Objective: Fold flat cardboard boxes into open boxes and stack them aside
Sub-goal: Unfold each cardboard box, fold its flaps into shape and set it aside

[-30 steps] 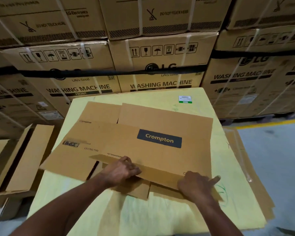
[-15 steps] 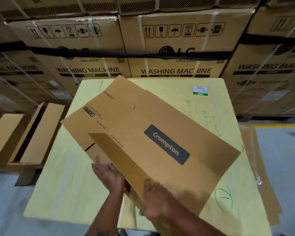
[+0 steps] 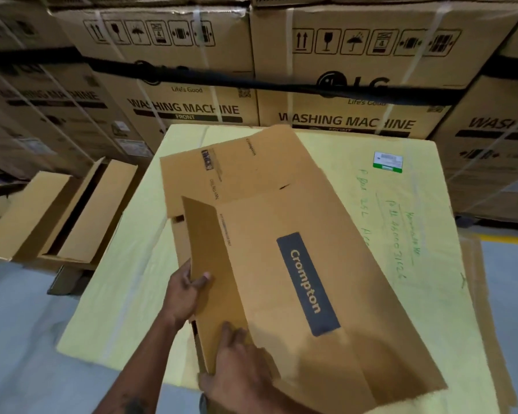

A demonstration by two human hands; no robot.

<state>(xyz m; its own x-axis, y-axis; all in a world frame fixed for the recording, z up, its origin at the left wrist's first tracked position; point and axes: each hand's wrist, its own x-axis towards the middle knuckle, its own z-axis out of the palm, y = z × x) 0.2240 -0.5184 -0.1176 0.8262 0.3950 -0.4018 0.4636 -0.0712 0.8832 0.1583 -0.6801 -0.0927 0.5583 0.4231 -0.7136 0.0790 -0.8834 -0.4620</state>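
Stacked washing-machine cartons (image 3: 335, 73) wall off the far side of a yellow-covered bench (image 3: 126, 252), and on it the work is in hand. The left hand (image 3: 183, 294) pinches the near-left flap (image 3: 210, 264) of the Crompton box (image 3: 326, 294), thumb on its upper face and fingers curled beneath. The right hand (image 3: 240, 380) lies on the box's near corner, fingers spread fairly straight and pressing down; whether the thumb hooks under the edge cannot be told. The box sits on the bench, near edge lifted toward the person, still mostly collapsed.

To open it well, I judge the left hand should draw the flap outward while the right steadies the corner, so the creases break square rather than buckling the panel.

Its long axis runs from the near right to the far left, the printed label reading along that line, with the far flaps (image 3: 237, 162) pointing toward the cartons. Folded boxes (image 3: 60, 213) stand off the bench's left side.
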